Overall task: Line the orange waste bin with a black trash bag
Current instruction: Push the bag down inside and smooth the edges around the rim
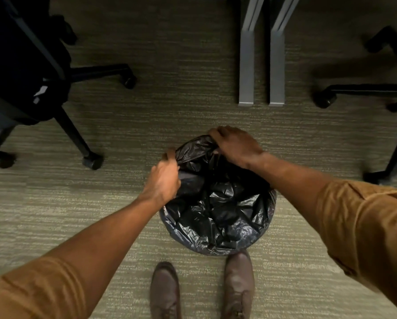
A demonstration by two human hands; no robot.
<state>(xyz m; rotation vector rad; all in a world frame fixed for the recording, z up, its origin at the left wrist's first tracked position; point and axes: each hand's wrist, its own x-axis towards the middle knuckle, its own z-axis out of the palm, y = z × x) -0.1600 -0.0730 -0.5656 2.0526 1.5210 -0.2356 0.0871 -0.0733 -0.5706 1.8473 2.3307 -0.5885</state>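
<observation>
Both hands, left hand (162,180) and right hand (235,143), clench black trash bag (218,203) edge at far rim.

You've got a glossy black trash bag (218,203) w/ grey-white sheen on its creases; only a small orange-brown bit of bin rim (170,153) shows at the far left. Carpet (170,107) is olive-beige w/ fine horizontal streaks. Your sleeves (365,226) are mustard-brown, shoes (237,284) dull brown. Desk legs (246,70) are grey; chairs (25,65) black.
</observation>
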